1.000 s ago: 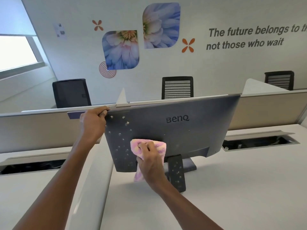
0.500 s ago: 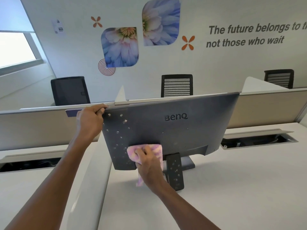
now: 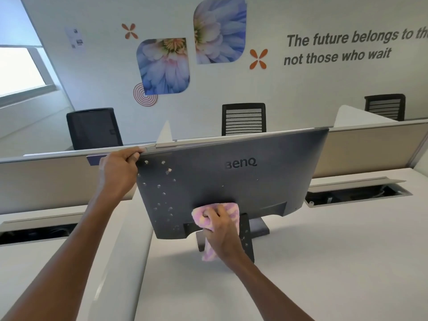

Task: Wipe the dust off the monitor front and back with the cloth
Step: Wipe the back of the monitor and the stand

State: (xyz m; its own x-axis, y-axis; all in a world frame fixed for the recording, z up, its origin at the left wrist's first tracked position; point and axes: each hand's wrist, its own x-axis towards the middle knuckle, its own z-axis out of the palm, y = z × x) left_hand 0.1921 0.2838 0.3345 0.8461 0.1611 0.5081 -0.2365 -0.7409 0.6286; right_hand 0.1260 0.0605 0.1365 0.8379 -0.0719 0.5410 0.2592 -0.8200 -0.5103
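Our right hand (image 3: pixel 220 230) curls its fingers into the bunched pink cloth (image 3: pixel 209 218), pressing it to the lower back panel of the monitor (image 3: pixel 243 181) just above the stand (image 3: pixel 246 237). Our left hand (image 3: pixel 118 170) clamps the monitor's upper left corner on the white desk (image 3: pixel 324 251). Pale specks dot the panel's left side; pressing too hard could tip the screen forward if that grip loosens.

Right hand (image 3: pixel 222 230) presses cloth (image 3: pixel 228 210) on monitor (image 3: pixel 243 181) back; left hand (image 3: pixel 118 172) grips its corner.
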